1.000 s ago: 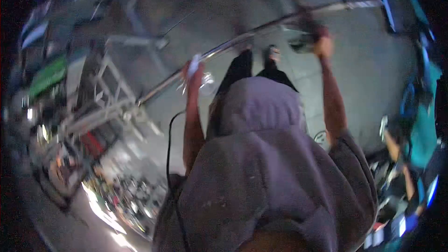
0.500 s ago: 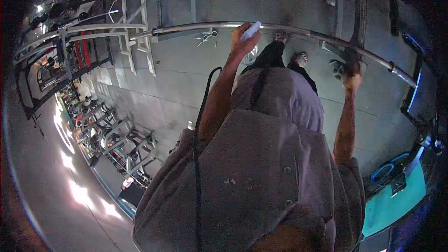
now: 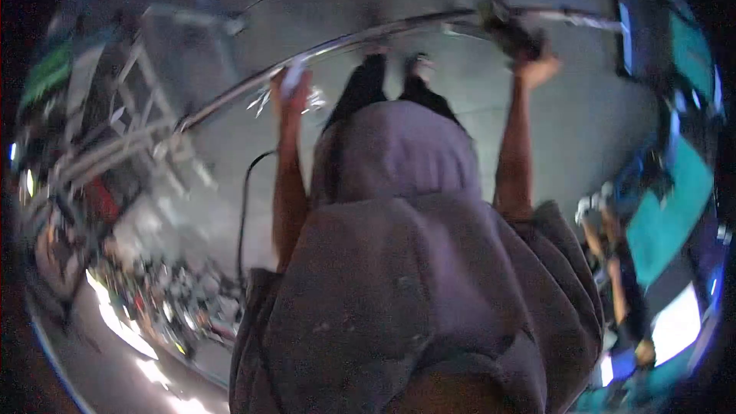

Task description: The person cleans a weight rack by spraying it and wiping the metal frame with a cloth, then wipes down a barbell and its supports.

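Observation:
My left hand [image 3: 290, 93] is closed round a small, pale, oblong thing [image 3: 294, 77] whose kind I cannot make out. It is close to a long metal bar [image 3: 337, 44] that crosses in front of me; blur hides whether they touch. Farther right, my right hand [image 3: 537, 70] has its fingers curled at a dark, blurred thing [image 3: 510, 37], also near the bar. Shiny metal pieces [image 3: 314, 100] show beside my left hand. Below the bar are my legs in dark trousers [image 3: 364, 88] and my feet.
Pale metal rack frames [image 3: 142, 80] stand at the left. Blurred gym equipment [image 3: 184, 299] lies farther down on that side. At the right, another person [image 3: 625, 291] is near a turquoise panel [image 3: 675, 207]. A dark cord [image 3: 244, 215] hangs by my left arm.
My view has turned, and the bar now slants up to the right. Both hands appear farther left, the right one also higher. Another person has come into view at right.

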A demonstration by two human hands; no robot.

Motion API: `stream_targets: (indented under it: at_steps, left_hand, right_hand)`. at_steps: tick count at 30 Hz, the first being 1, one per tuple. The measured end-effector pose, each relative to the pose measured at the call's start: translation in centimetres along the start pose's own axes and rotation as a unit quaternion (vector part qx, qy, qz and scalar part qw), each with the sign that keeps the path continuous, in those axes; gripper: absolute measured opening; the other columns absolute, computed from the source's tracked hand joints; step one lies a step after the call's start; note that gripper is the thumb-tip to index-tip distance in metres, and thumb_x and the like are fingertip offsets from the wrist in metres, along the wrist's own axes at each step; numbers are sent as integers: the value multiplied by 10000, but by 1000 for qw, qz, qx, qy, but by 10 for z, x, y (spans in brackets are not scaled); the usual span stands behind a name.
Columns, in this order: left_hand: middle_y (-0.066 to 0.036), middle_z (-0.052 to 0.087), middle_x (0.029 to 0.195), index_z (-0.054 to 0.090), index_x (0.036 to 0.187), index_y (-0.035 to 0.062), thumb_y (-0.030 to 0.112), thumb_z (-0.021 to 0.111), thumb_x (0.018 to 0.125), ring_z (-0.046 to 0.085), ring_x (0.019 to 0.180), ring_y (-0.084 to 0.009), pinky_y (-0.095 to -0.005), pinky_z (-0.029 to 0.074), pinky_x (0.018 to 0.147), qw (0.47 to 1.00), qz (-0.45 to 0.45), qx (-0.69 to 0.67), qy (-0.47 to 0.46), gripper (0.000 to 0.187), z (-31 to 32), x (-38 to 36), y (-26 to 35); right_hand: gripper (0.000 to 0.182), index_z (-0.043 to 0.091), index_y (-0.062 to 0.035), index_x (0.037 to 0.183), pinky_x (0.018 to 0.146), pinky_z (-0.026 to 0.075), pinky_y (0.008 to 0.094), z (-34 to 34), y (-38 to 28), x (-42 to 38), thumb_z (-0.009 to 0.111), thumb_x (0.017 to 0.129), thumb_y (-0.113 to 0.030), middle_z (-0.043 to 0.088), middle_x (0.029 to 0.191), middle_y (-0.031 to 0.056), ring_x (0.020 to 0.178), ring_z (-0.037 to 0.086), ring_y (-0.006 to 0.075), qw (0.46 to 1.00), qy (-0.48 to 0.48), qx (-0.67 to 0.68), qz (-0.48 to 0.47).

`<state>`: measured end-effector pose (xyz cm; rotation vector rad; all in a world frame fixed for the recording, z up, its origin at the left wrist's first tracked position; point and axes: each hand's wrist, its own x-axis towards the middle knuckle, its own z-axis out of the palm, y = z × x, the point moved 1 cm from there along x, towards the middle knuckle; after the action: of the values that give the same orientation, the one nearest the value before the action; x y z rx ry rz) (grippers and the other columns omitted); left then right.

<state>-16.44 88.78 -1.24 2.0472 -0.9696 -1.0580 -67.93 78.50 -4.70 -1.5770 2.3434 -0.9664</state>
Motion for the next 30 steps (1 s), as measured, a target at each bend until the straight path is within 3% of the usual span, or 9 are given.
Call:
stream_targets:
  at_steps: [3, 5, 8, 12, 14, 18, 23, 29, 30]
  left_hand:
    - [18, 562, 654, 587, 780, 64, 127, 710, 766, 506, 556, -69, -247, 425, 476, 995, 81, -49, 21, 139, 8, 2, 19]
    - [10, 565, 666, 587, 788, 50, 145, 691, 761, 517, 576, -68, -249, 435, 496, 998, 55, -21, -21, 143, 7, -3, 42]
    - [-2, 564, 666, 571, 770, 53, 154, 666, 761, 518, 572, -72, -251, 437, 505, 999, 31, 16, -6, 139, 10, -4, 51]
    - [-18, 568, 670, 564, 761, 48, 172, 652, 760, 525, 562, -96, -272, 450, 517, 999, -21, 12, -32, 152, 11, -4, 61]
    - [-19, 562, 665, 564, 758, 42, 174, 652, 763, 526, 558, -105, -284, 450, 516, 987, 76, 141, -17, 159, 14, -1, 68]
    - [-25, 552, 651, 565, 752, 37, 175, 660, 767, 525, 558, -109, -293, 440, 512, 998, 16, 47, -30, 168, 23, -1, 76]
    - [-37, 561, 650, 575, 770, 38, 177, 677, 767, 524, 536, -104, -284, 434, 478, 990, 124, 56, -47, 173, 20, 16, 53]
    - [-35, 558, 639, 583, 781, 30, 172, 686, 758, 517, 500, -113, -282, 436, 457, 996, 68, 42, -35, 177, 21, -9, 78]
    - [-35, 558, 639, 584, 781, 29, 175, 688, 757, 519, 499, -115, -282, 438, 459, 997, 63, 15, -37, 181, 22, -10, 81]
  right_hand:
    - [265, 612, 11, 911, 784, 474, 385, 28, 39, -10, 633, 678, -114, 607, 925, 158, 875, 579, 324, 958, -246, -135, -54]
    - [274, 608, 14, 898, 792, 481, 400, 17, 13, -22, 623, 664, -127, 603, 949, 189, 921, 583, 346, 935, -331, -52, -117]
    - [480, 593, -115, 1128, 994, 407, 410, -8, 9, -19, 684, 675, -250, 570, 1159, 132, 1072, 548, 324, 971, -204, 25, -125]
    - [459, 589, -121, 1152, 986, 407, 417, 13, 16, -17, 649, 699, -157, 578, 1163, 135, 1080, 535, 336, 954, -231, -70, -178]
    - [457, 586, -124, 1164, 981, 408, 420, 11, 17, -14, 632, 710, -111, 582, 1165, 136, 1083, 529, 342, 946, -228, -125, -194]
    - [519, 557, -139, 1214, 993, 390, 414, -11, 9, 14, 666, 707, -142, 512, 1265, 119, 1093, 491, 374, 977, -158, -137, -45]
    - [561, 574, -170, 1179, 928, 426, 422, -1, -9, -27, 693, 631, -136, 482, 1239, 126, 1096, 468, 364, 924, -287, -172, -184]
    - [643, 556, -190, 1193, 921, 427, 423, 18, -15, -35, 723, 575, -139, 505, 1231, 104, 1082, 468, 368, 983, -152, -78, -66]
    - [614, 559, -182, 1187, 897, 426, 426, 26, -17, -38, 710, 593, -149, 545, 1174, 101, 1042, 483, 357, 965, -181, -117, -148]
